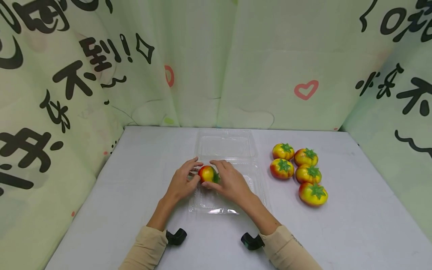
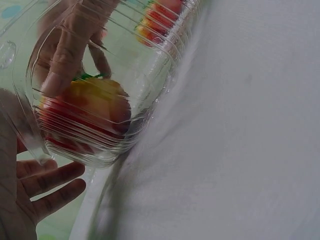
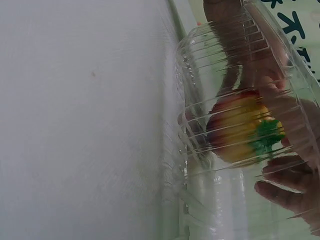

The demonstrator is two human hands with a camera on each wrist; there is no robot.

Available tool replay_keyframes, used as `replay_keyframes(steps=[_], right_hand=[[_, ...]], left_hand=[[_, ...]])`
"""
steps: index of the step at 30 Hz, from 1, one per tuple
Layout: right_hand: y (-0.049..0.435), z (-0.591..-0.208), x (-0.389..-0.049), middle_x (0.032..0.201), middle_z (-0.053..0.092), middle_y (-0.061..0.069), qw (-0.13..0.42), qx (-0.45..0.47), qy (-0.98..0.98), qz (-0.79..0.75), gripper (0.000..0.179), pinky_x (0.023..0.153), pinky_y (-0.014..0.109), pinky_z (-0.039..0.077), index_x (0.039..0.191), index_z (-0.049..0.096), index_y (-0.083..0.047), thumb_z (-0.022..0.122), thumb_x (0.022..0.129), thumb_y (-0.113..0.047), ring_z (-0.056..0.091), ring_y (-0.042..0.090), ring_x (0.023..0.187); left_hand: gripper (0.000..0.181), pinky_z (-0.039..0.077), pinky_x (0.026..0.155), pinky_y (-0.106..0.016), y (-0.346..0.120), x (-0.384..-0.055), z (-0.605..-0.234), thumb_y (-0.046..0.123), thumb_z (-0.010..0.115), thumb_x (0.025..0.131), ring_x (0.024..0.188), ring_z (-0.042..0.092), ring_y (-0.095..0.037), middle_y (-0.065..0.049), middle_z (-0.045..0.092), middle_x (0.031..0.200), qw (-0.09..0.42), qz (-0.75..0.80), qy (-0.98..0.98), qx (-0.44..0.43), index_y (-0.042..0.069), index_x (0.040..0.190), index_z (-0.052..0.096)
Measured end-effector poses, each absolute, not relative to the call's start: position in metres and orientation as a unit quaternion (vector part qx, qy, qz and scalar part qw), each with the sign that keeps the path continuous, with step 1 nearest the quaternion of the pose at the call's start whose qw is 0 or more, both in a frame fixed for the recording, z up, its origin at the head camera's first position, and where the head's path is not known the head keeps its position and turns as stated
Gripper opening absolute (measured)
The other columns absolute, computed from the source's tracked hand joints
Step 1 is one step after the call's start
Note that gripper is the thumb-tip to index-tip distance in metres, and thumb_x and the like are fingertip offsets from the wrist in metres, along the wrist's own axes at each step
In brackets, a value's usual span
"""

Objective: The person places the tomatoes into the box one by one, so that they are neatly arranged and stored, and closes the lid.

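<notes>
A red and yellow tomato (image 1: 206, 174) with a green leafy top sits in the left part of a clear plastic clamshell box (image 1: 216, 206), its lid (image 1: 226, 144) folded back. My right hand (image 1: 233, 183) has thumb and fingers around the leafy side of the tomato. On the other side, my left hand (image 1: 183, 182) is close by. Its fingers (image 2: 55, 180) stretch out, spread, beside the box wall in the left wrist view. Through the ribbed plastic, the right wrist view shows the tomato (image 3: 237, 130) with fingers of both hands near it.
Several more tomatoes (image 1: 313, 194) stand in a loose group right of the box on the white table (image 1: 364, 225). A pale green curtain (image 1: 270, 67) with dark lettering hangs behind and at both sides. Black wrist mounts (image 1: 176, 237) stick out from both sleeves.
</notes>
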State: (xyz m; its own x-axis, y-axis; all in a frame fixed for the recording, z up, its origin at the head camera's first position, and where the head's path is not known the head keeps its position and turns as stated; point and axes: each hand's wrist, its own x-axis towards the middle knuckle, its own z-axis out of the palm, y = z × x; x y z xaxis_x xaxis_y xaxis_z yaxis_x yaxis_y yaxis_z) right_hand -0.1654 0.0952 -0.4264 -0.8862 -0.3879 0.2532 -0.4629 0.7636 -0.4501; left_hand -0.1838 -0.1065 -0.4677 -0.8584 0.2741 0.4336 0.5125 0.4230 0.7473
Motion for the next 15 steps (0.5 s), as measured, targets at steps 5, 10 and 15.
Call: replay_keyframes(steps=[5,10,15], right_hand=[[0.102,-0.425,-0.163,0.136,0.061,0.014,0.076,0.214,-0.938,0.261,0.075,0.094,0.051,0.058,0.141,0.055,-0.008,0.081,0.083,-0.048,0.062,0.034,0.12],[0.111,-0.424,-0.161,0.135,0.062,0.014,0.096,0.221,-0.935,0.261,0.071,0.093,0.05,0.058,0.139,0.056,-0.008,0.081,0.084,-0.044,0.063,0.033,0.12],[0.122,-0.422,-0.157,0.136,0.062,0.014,0.108,0.216,-0.933,0.268,0.068,0.097,0.049,0.057,0.139,0.056,-0.007,0.08,0.086,-0.041,0.062,0.033,0.122]], left_hand=[[0.039,0.063,0.077,-0.042,-0.106,-0.183,-0.467,0.002,0.057,0.088,0.102,0.072,-0.035,-0.027,0.055,0.144,0.124,-0.483,-0.834,-0.236,-0.001,0.126,0.068],[0.039,0.063,0.077,-0.042,-0.106,-0.182,-0.467,0.003,0.057,0.088,0.101,0.072,-0.036,-0.027,0.055,0.144,0.12,-0.481,-0.837,-0.232,-0.002,0.126,0.067],[0.039,0.063,0.078,-0.042,-0.106,-0.182,-0.466,0.004,0.055,0.089,0.102,0.071,-0.035,-0.027,0.054,0.145,0.113,-0.48,-0.839,-0.228,-0.002,0.126,0.066]])
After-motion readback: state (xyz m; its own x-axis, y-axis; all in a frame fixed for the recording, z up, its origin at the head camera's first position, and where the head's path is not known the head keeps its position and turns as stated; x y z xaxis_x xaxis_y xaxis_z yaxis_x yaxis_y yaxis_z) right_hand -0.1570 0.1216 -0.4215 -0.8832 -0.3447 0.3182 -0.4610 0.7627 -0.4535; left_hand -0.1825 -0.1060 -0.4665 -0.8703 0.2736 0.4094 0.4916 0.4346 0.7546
